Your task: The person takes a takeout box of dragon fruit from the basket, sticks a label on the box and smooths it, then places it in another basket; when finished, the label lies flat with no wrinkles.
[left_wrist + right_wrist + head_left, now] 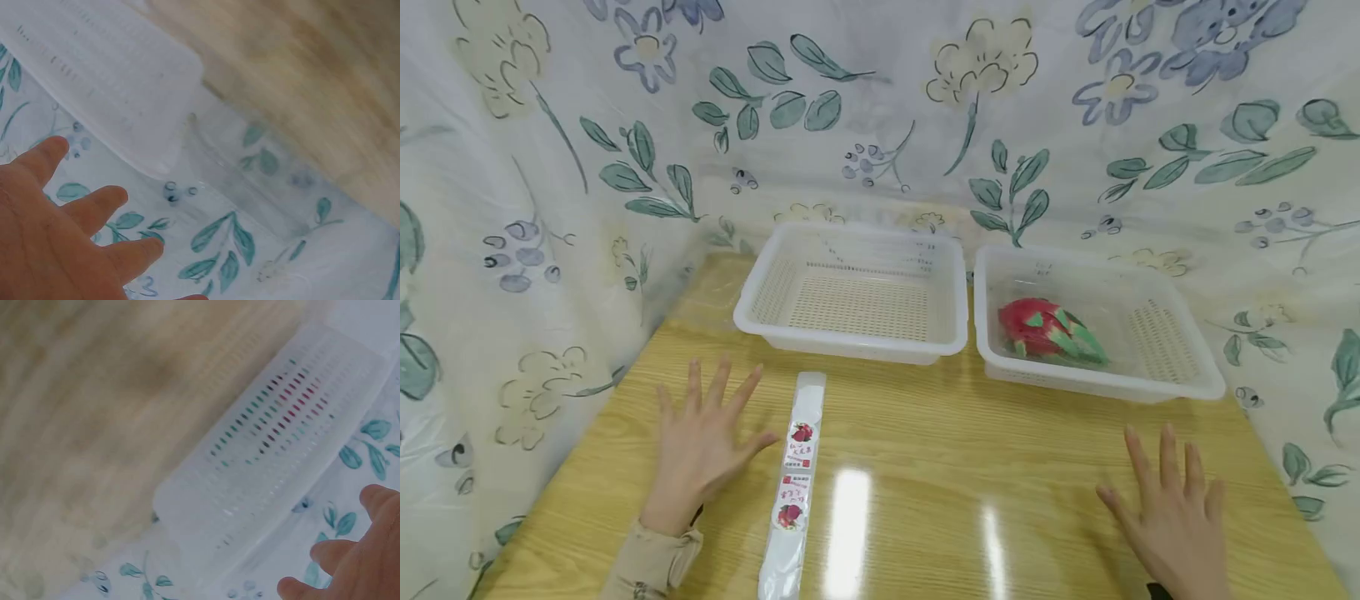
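Observation:
My left hand is held over the left side of the table with its fingers spread and nothing in it. Just right of its thumb lies a long white label strip printed with dragon fruit pictures. Over the table's right side my right hand also has its fingers spread and holds nothing. Beyond it stands a white plastic basket with a red and green dragon fruit lying inside. In the right wrist view, the fruit's colours show through the slots of that basket.
A second white slotted basket stands to the left of the fruit's basket, with nothing seen inside. Left of it is a clear plastic container. A floral cloth rises behind the wooden table.

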